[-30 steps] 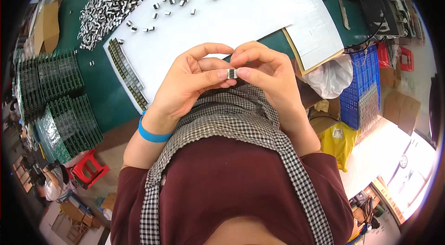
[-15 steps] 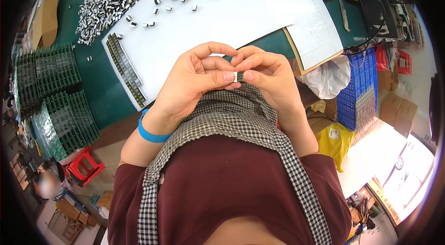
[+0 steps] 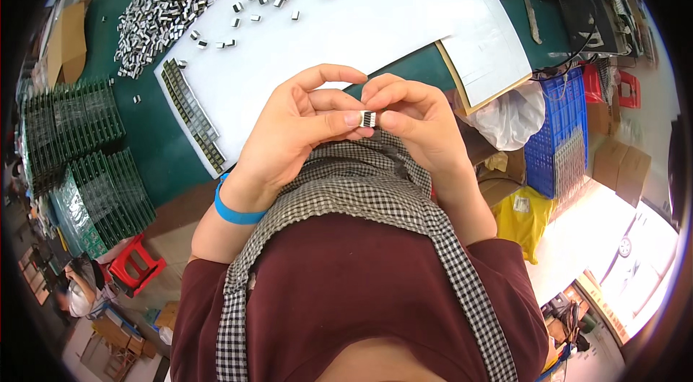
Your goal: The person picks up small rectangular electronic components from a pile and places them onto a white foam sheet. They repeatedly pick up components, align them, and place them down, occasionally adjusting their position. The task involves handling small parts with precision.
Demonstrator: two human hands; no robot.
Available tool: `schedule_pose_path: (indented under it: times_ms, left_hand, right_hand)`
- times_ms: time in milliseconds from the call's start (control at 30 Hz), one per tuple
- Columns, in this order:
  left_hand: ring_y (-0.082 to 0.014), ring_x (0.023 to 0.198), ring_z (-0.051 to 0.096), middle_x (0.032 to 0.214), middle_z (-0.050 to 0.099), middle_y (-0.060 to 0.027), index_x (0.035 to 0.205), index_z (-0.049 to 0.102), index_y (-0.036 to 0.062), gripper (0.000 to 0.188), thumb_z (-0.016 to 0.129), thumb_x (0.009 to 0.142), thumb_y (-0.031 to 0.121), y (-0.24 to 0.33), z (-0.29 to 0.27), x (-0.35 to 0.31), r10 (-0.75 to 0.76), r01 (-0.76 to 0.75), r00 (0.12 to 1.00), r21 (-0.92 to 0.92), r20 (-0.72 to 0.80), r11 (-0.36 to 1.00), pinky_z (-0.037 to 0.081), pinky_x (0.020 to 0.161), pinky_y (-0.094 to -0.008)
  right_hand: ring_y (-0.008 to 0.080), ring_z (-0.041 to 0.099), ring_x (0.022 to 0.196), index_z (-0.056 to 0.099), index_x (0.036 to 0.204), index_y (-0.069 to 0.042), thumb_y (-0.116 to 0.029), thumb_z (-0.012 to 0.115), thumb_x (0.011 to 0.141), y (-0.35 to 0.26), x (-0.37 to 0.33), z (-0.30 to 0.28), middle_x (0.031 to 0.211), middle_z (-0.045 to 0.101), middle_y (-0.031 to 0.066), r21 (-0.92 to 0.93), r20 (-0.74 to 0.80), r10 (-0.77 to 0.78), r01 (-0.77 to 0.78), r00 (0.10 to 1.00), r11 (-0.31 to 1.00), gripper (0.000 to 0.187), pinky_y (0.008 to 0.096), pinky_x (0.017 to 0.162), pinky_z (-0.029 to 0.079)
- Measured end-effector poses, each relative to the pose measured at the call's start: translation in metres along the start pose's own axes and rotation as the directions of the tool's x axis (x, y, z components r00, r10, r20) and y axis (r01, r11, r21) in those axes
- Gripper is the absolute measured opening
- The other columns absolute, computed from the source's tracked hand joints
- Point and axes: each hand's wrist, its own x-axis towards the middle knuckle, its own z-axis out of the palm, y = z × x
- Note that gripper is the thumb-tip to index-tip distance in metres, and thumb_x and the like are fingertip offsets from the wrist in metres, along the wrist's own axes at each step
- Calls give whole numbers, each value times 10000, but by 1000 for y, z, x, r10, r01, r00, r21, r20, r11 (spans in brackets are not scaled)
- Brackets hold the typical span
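1. Black-and-white small block (image 3: 367, 119), dark-striped face, pale end: held near, over checked cloth apron (image 3: 346, 183).
2. Dense heap of similar pieces (image 3: 180, 6), far left; scattered pieces (image 3: 255, 18) on smooth white sheet (image 3: 361, 14).
3. Green table (image 3: 148, 118); blue plastic crate (image 3: 541, 162), right.
4. Left hand (image 3: 303, 111): curled, pinching the block by its thumb.
5. Right hand (image 3: 419, 115): fingers bent, thumb just beside the block; cannot tell whether it grips.
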Motion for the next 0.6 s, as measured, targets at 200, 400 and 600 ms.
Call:
schedule_pose_path:
  times_ms: [200,400,600]
  left_hand:
    - [-188,806,659,895,658,-147,1132,504,-38,345,624,809,-21,-4,-1,5,72,-71,997,56,-28,996,547,748,-278]
    - [-149,853,624,911,660,-92,953,634,-19,142,587,819,-17,38,-46,22,472,-319,871,575,-135,753,504,783,-278]
    - [-336,1199,443,1268,499,-193,1189,568,51,335,556,855,81,75,-43,74,688,40,620,860,378,-508,350,1005,-413]
  right_hand:
    - [165,598,888,648,936,26,-1,645,805,-4,-2,5,993,588,85,-208,-53,-79,66,995,976,134,279,783,510]
    - [107,603,742,618,1035,10,-186,562,911,-10,-24,-26,830,623,48,-281,-441,-180,55,879,958,239,215,623,473]
    - [52,372,455,508,997,-35,-240,442,975,4,-76,-96,658,452,-10,-327,-832,-413,273,371,905,216,189,395,263]
